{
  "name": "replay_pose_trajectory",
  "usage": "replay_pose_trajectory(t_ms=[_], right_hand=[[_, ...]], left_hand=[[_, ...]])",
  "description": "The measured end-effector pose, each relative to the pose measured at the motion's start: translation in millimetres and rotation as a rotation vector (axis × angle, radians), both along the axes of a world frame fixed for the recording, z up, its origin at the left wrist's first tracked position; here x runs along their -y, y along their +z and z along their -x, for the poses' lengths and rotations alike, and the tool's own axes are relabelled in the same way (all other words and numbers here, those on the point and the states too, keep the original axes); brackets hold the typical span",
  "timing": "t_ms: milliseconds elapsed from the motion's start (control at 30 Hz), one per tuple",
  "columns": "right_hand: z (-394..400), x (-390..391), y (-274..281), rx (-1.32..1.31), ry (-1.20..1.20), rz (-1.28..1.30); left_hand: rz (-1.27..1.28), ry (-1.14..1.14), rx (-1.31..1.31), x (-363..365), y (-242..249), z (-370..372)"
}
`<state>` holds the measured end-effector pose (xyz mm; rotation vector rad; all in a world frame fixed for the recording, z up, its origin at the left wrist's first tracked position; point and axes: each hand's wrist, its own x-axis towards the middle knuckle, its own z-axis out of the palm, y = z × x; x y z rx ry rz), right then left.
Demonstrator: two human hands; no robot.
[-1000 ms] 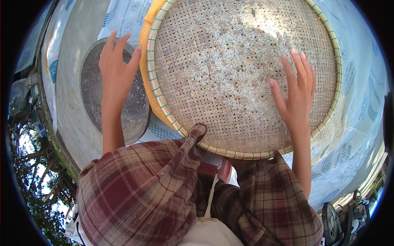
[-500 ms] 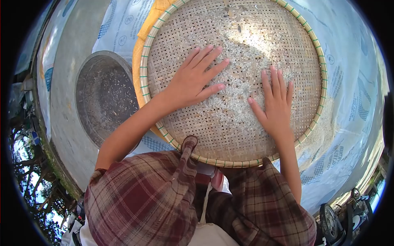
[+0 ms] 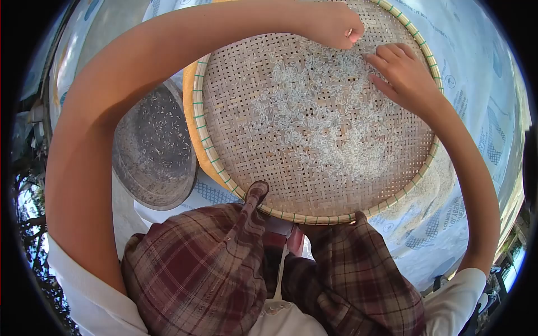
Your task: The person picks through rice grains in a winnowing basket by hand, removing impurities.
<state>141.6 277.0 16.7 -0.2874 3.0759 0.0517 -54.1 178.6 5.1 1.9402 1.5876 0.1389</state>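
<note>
A Light Touch Serves Best at the Far Side

Both arms reach around and over a round, shallow woven bamboo tray (image 3: 235,162), its pale rim bound with green ties and its near edge against maroon-and-tan plaid clothing (image 3: 193,269). Loose white rice grains (image 3: 319,112) lie in a patchy spread across the weave. Toward the tray's far side, the left hand (image 3: 342,28) has its fingers curled in and its grip closed; whether anything is pinched inside cannot be told. Just beside it, the right hand (image 3: 406,75) shows a partly open grip, fingers bent, thumb apart, nothing visible in it. A dark grey, round basin (image 3: 145,185) dotted with grains sits at left.

Handling such small grains well appears to call for fingertips rather than palms: a small, precise pinch, a gentle sweep, a thin layer that leaves the weave showing, and forearms held clear of the rim.
</note>
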Motion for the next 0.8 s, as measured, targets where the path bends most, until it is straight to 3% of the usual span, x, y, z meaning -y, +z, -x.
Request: replay_pose_trajectory(t_ms=[67, 133, 200, 267, 500, 600, 667, 800], right_hand=[[17, -10, -15, -0.193, 0.027, 0.024], [22, -6, -10, -0.211, 0.022, 0.002], [13, 7, -11, -0.214, -0.045, 0.153], [-6, 11, -16, -0.232, -0.048, 0.168], [-46, 40, -11, -0.217, -0.164, 0.275], [-50, 52, -7, -0.311, -0.268, 0.292], [-56, 59, -8, -0.403, -0.439, 0.449], [-76, 81, -19, -0.348, -0.526, 0.491]], left_hand=[[-0.336, 0.09, 0.219, 1, -13, -20], [-0.404, 0.082, 0.256, 0, -21, -17], [-0.463, 0.082, 0.309, 5, -27, -20], [-0.55, 0.13, 0.231, 17, -26, -19], [-0.569, 0.307, 0.264, 92, 3, -36], [-0.516, 0.276, 0.066, 121, 12, -45], [-0.523, 0.16, -0.169, 136, 1, -52], [-0.484, 0.101, -0.105, 146, -18, -77]])
